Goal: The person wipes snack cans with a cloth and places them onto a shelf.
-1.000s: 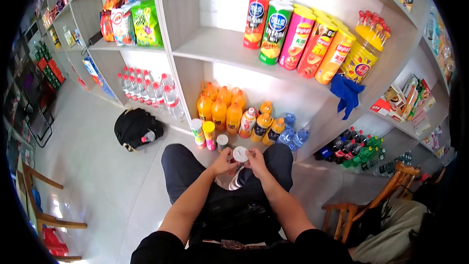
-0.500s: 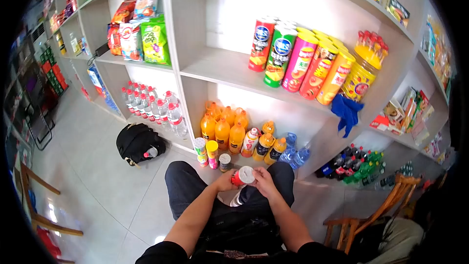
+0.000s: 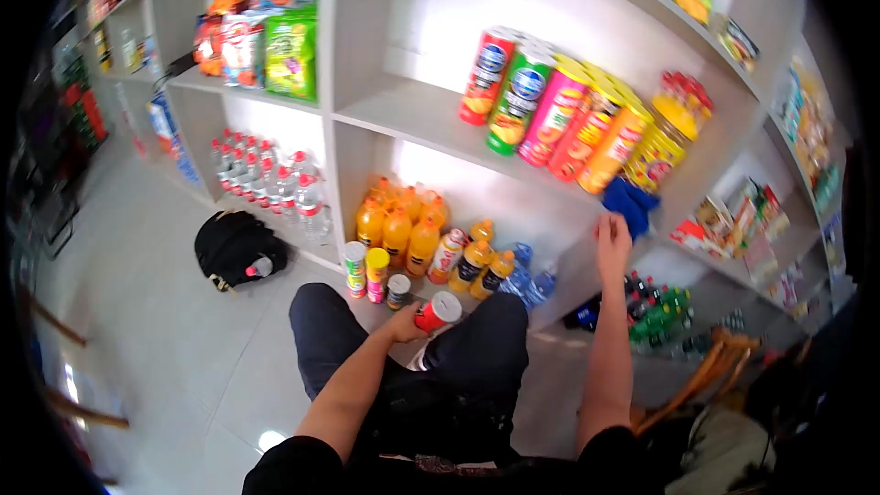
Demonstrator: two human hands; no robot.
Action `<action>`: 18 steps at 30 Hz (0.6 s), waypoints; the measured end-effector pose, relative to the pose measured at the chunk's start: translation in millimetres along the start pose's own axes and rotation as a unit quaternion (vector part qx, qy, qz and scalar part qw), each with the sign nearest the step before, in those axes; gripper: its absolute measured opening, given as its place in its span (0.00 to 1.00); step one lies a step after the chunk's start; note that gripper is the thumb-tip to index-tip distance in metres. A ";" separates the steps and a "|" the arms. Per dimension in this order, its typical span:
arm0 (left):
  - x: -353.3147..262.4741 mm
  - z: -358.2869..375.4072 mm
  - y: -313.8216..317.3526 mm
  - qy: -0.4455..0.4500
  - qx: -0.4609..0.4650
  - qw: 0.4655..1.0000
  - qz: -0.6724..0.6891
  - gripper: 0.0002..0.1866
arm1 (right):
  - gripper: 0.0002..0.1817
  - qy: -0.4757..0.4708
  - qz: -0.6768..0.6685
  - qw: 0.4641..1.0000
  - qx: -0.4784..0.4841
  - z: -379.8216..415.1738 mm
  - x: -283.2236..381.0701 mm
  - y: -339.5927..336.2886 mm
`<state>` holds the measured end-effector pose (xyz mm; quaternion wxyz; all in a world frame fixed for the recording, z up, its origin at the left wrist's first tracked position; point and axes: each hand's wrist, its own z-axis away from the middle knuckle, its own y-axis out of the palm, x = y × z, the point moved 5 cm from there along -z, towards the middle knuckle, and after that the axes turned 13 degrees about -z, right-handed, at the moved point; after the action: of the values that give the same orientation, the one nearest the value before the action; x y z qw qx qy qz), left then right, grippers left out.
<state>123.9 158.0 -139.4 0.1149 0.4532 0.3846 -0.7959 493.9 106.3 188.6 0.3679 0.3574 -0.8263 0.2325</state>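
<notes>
My left hand (image 3: 403,323) is closed around a red chip canister (image 3: 440,312) with a pale round lid, tilted above my lap. My right hand (image 3: 614,243) is raised to the edge of the middle shelf, right at a crumpled blue cloth (image 3: 630,206) and overlapping its lower part. Its fingers are blurred, and I cannot tell whether they grip the cloth. On the floor before my knees stand a small dark canister (image 3: 398,291), a yellow-lidded canister (image 3: 377,275) and a green-and-white canister (image 3: 356,269).
Several tall chip canisters (image 3: 521,101) line the middle shelf (image 3: 403,115), beside a yellow jar (image 3: 662,142) of lollipops. Orange drink bottles (image 3: 396,234) fill the lower bay. A black backpack (image 3: 236,249) rests on the floor at left; a wooden chair (image 3: 701,380) stands at right.
My right hand has left the red canister and moved up and right to the blue cloth. The left hand keeps the canister, now tilted more. The view has shifted slightly.
</notes>
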 end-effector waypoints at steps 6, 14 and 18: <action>-11.5 3.8 -0.2 0.051 -0.033 0.995 0.083 0.37 | 0.15 -0.210 0.336 0.916 -0.062 -51.1 21.6 -27.3; -6.6 -1.7 -1.8 0.110 -0.056 0.989 0.085 0.39 | 0.20 -0.117 0.401 0.906 -0.064 -32.2 -10.8 -25.1; -26.2 4.4 -13.8 0.189 -0.154 0.970 0.022 0.40 | 0.21 -0.001 0.209 0.972 -0.107 4.9 -19.2 -17.2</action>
<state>128.6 159.8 -109.9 0.1258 0.5807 0.5073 -0.6241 513.9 100.2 172.7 0.3463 0.1355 -0.9032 0.2141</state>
